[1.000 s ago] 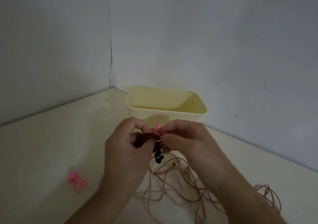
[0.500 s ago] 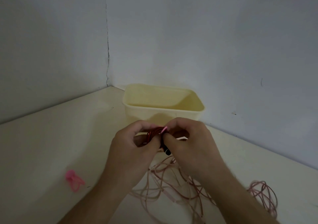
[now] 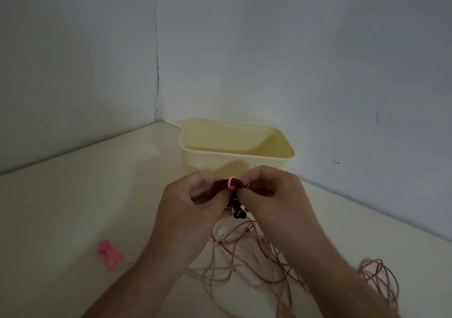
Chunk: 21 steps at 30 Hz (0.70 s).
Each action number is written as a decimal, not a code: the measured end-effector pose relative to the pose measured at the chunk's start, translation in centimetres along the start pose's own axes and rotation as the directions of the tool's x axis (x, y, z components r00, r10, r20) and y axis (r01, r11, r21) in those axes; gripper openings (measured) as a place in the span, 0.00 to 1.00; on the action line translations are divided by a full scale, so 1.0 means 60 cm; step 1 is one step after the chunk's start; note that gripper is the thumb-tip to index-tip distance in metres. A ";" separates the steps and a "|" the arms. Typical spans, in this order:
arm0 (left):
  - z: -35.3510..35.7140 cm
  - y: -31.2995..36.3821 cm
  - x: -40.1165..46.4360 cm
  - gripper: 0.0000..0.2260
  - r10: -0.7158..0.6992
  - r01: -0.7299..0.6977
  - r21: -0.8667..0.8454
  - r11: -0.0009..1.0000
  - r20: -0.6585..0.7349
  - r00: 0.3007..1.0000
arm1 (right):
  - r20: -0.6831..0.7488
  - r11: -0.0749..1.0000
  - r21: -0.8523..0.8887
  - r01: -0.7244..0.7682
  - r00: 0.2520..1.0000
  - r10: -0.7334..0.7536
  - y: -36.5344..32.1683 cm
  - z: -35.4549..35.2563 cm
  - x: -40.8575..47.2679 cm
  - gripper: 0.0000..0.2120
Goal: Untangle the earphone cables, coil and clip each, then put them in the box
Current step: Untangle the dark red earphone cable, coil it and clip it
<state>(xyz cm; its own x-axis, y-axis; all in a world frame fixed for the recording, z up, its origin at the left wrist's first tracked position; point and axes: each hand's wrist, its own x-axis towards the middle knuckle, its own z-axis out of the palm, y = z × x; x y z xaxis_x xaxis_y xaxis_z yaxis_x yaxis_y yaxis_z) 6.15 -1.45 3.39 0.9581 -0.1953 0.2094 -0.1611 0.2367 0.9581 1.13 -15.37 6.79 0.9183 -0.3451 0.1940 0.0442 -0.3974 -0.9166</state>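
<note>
A: Status of hands?

B: Held together above the surface (image 3: 73, 207), just in front of the box (image 3: 236, 157). Left hand (image 3: 193, 210) curled round a dark red cable coil (image 3: 221, 185); right hand (image 3: 276, 200) pinching a pink clip (image 3: 231, 182) wrapped over the top of that coil. Black earbuds (image 3: 238, 213) dangling below, between the two hands.

A: Surroundings and obstructions?

B: Cream box open at the top, set in the corner against the wall (image 3: 293, 61). Loose pink cable tangle (image 3: 244, 256) spread on the surface under the wrists, partly covered by both forearms. Smaller pink cable bundle (image 3: 378, 278) at far right, possibly already coiled; too blurred to confirm. Spare pink clip (image 3: 108, 254) lying well apart to the left.

A: Counts?

B: Hands: two. Boxes: one. Clips: two, one on the coil, one on the surface. Cable groups: three, one held, two lying.
</note>
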 end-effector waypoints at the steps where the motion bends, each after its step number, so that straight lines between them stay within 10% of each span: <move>1: -0.001 -0.001 -0.001 0.02 0.008 -0.008 0.002 1.000 -0.001 1.000 | 0.003 1.000 -0.013 0.014 1.000 -0.013 0.001 0.002 0.000 0.06; 21: -0.014 0.004 0.008 0.12 -0.115 0.126 -0.132 0.983 0.086 0.990 | 0.014 0.995 0.029 0.094 0.995 -0.095 0.013 -0.003 0.004 0.11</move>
<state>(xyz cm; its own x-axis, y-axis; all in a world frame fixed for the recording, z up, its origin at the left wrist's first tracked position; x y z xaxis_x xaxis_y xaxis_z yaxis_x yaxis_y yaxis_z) 6.77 -0.68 3.55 0.9463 -0.3027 0.1138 -0.0067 0.3335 0.9427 1.34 -15.91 6.20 0.9155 -0.2937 0.2748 0.1421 -0.4030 -0.9041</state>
